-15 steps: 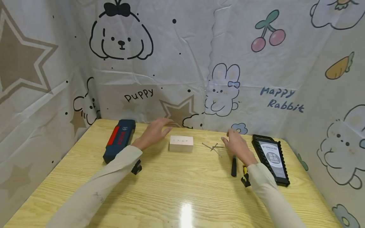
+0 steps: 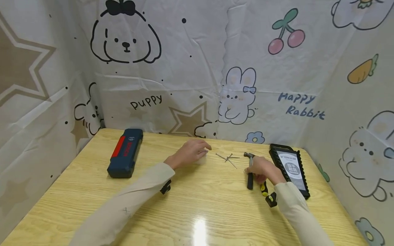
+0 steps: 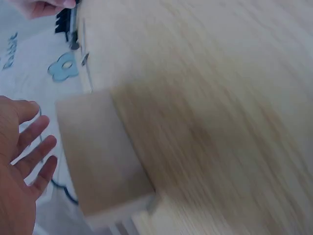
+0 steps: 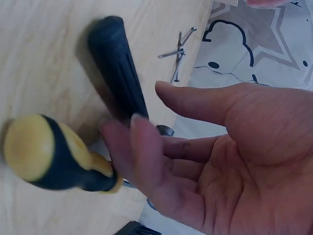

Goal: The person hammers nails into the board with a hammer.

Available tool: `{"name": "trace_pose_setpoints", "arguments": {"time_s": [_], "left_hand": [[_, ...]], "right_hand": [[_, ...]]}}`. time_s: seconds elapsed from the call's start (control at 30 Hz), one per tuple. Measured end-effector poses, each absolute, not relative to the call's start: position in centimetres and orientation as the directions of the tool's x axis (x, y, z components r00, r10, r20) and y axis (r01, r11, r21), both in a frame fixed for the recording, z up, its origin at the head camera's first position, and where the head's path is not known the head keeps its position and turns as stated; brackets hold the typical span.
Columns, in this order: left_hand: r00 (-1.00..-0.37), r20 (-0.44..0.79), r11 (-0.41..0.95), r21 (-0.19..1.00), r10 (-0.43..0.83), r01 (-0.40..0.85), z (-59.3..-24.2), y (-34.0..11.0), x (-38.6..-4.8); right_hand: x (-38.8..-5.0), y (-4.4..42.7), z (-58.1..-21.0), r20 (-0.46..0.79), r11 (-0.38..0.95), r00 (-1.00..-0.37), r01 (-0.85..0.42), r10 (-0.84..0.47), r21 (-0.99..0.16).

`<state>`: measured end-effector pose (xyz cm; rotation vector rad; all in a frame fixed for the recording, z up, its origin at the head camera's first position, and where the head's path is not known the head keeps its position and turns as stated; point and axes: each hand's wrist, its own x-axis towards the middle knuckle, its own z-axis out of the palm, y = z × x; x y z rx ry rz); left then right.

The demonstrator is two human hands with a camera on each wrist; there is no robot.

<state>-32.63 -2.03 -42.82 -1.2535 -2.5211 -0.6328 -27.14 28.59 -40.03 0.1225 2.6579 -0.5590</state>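
Note:
My left hand [image 2: 188,153] hovers over a pale wooden block [image 3: 100,147], which it mostly covers in the head view. In the left wrist view its loosely spread fingers lie beside the block, apart from it. My right hand [image 2: 264,166] reaches over the handle of a hammer [image 2: 250,181]. Seen from the right wrist, the thumb stands away from bent fingers at the black handle [image 4: 117,63]; whether they touch it I cannot tell. A yellow-and-black screwdriver [image 4: 34,149] lies next to these fingers. Several loose nails [image 2: 227,159] lie crossed between the block and the hammer.
A blue-and-red case [image 2: 125,153] lies at the table's left back. On the right, a black case with a white label [image 2: 290,167] lies near my right wrist. A printed cloth [image 2: 178,78] hangs behind and beside the wooden table [image 2: 172,212].
My left hand has moved right, from beside the block to over it. My right hand has come back toward me and down to the hammer, uncovering its head. The view has shifted slightly.

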Motion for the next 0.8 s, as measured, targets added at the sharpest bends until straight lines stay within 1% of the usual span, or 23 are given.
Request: {"name": "trace_pose_setpoints", "arguments": {"time_s": [0.1,0.2,0.33,0.47,0.6,0.8], "left_hand": [[-0.600,0.343,0.555,0.231,0.722,0.799,-43.2,-0.4,-32.8],[-0.617,0.293,0.590,0.186,0.730,0.786,-43.4,1.1,-32.9],[-0.632,0.248,0.624,0.119,0.734,0.772,-43.5,2.9,-32.8],[-0.646,0.204,0.645,0.081,0.735,0.760,-43.7,4.2,-32.8],[-0.658,0.168,0.666,0.013,0.734,0.746,-44.0,5.2,-32.9],[-0.659,0.101,0.667,-0.119,0.745,0.735,-44.5,6.4,-32.8]], "right_hand": [[-26.9,28.7,-40.5,-0.420,0.895,-0.908,0.178,-0.011,-0.408],[-26.8,28.8,-40.9,-0.398,0.890,-0.917,0.176,-0.007,-0.421],[-26.9,28.8,-41.3,-0.393,0.871,-0.919,0.211,0.022,-0.444],[-27.0,28.7,-41.6,-0.403,0.857,-0.914,0.239,0.041,-0.457],[-27.1,28.9,-41.6,-0.396,0.866,-0.918,0.225,0.035,-0.447],[-27.1,29.4,-41.8,-0.367,0.855,-0.930,0.205,0.018,-0.477]]}}
